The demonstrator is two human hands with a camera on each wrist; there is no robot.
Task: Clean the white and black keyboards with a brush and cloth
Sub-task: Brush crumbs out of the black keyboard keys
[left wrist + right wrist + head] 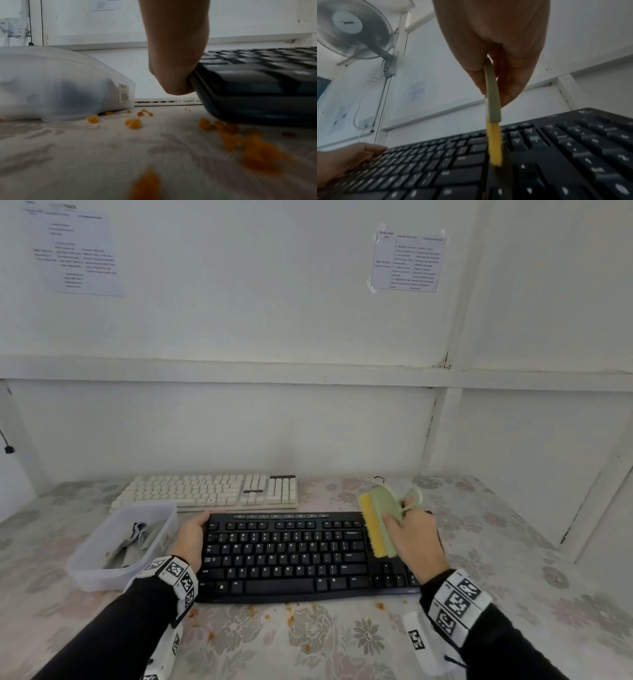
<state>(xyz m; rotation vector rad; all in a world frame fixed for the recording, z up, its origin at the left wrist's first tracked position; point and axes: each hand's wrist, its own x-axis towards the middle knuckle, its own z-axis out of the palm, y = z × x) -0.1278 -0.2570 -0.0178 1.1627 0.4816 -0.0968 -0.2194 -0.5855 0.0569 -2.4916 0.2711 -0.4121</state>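
Observation:
The black keyboard (287, 556) (539, 162) (257, 81) lies in front of me on the flowered tablecloth. My left hand (191, 534) (175, 56) grips its left edge, thumb at the top corner. My right hand (411, 537) (496, 54) grips a green brush (383, 515) (493, 97) with yellow bristles, tilted on its side over the keyboard's right part, bristles facing left. The white keyboard (209, 491) (168, 100) lies behind the black one. A grey cloth (133, 546) sits in a clear plastic tub (102, 573) (51, 83) at the left.
Orange crumbs (291, 611) (133, 123) are scattered on the tablecloth along the black keyboard's front edge and beside the tub. A white wall stands right behind the table. A wall fan (353, 29) hangs up at the left.

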